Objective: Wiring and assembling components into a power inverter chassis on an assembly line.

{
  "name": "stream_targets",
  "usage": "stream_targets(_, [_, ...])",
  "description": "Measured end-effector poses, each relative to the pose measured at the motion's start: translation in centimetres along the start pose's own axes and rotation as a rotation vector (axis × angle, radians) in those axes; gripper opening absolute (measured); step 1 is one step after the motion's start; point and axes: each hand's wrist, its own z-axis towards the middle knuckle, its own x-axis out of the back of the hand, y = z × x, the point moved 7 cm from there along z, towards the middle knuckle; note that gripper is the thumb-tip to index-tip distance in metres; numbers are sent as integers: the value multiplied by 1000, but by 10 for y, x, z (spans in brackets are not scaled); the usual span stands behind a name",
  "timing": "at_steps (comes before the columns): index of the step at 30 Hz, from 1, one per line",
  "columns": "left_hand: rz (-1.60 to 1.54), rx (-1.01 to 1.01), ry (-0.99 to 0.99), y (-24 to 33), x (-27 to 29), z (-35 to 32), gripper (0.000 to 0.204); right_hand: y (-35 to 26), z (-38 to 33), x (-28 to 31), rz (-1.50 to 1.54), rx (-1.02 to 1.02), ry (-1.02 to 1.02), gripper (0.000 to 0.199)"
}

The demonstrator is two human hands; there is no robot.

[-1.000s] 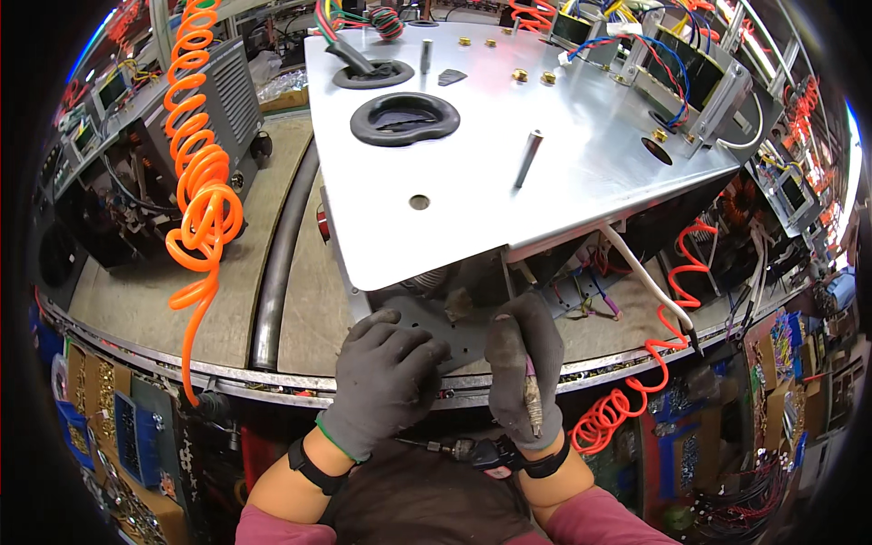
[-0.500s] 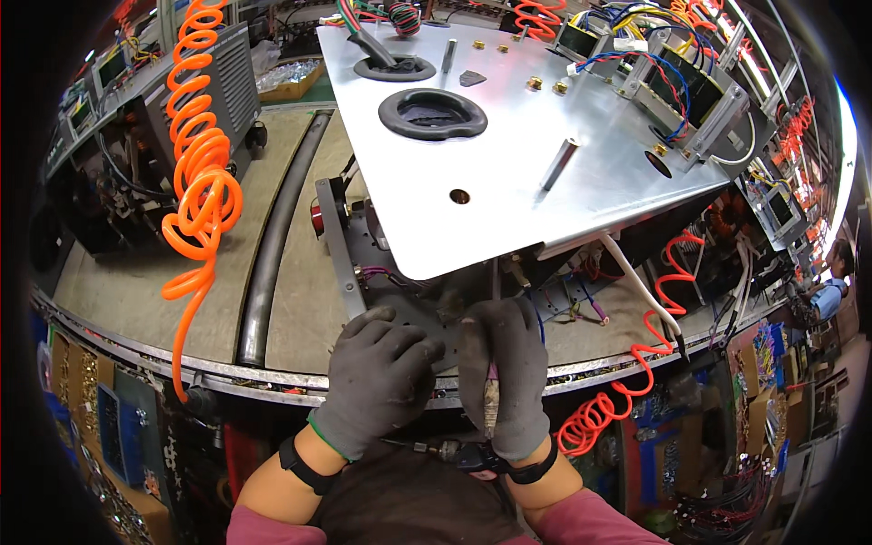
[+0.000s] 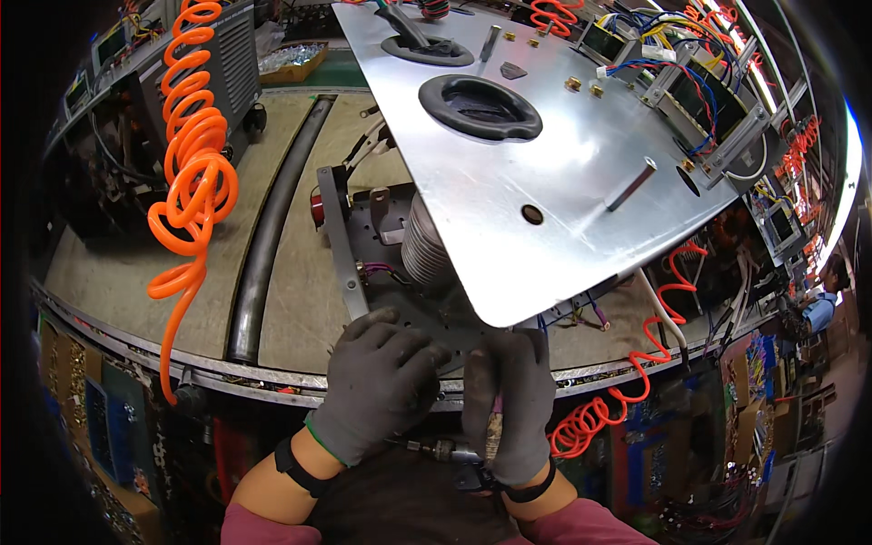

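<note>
My left hand (image 3: 375, 389), in a grey glove, is closed at the near edge of a dark metal chassis (image 3: 413, 318); what its curled fingers grip is hidden. To its right my gloved right hand (image 3: 516, 404) is wrapped around the worn handle of a screwdriver (image 3: 493, 431), whose tip is out of sight below a panel. The large silvery metal panel (image 3: 509, 245) slants over the chassis, its near corner just above my right hand. Black rubber grommets (image 3: 481, 106) and metal posts (image 3: 630, 184) are on the panel. Left of its edge shows a ribbed grey coil (image 3: 425, 243).
An orange coiled hose (image 3: 195, 136) hangs at the left, before a grey vented machine (image 3: 232, 77). A dark rail (image 3: 272, 236) crosses the bench. Wired transformers (image 3: 704, 104) stand on the panel's far right. Below my hands lies a black-and-metal tool (image 3: 445, 450); parts bins (image 3: 109, 436) flank the bench.
The metal panel's near corner has shifted right and toward me, uncovering the ribbed coil and more of the chassis. The screwdriver's shaft no longer shows above my right hand. Both hands stay almost in place.
</note>
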Motion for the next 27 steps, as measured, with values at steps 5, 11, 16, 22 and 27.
stream_targets(5, [0, -8, 0, -1, 0, 0, 23, -4, -4, -5, -9, 15, -20, 16])
stream_targets(11, [-5, -20, -10, -1, 0, -1, 29, 4, -8, -11, -58, -35, -82, 24])
stream_targets(16, [11, -11, -21, 0, -2, 1, 31, 8, -5, -9, 14, 1, -28, 24])
stream_targets(22, [74, -19, -53, 1, -4, -1, 33, 13, -3, -6, 67, -100, -47, 21])
stream_targets(27, [105, -16, -66, 1, -5, -1, 34, 12, 6, -6, 154, -33, -28, 19])
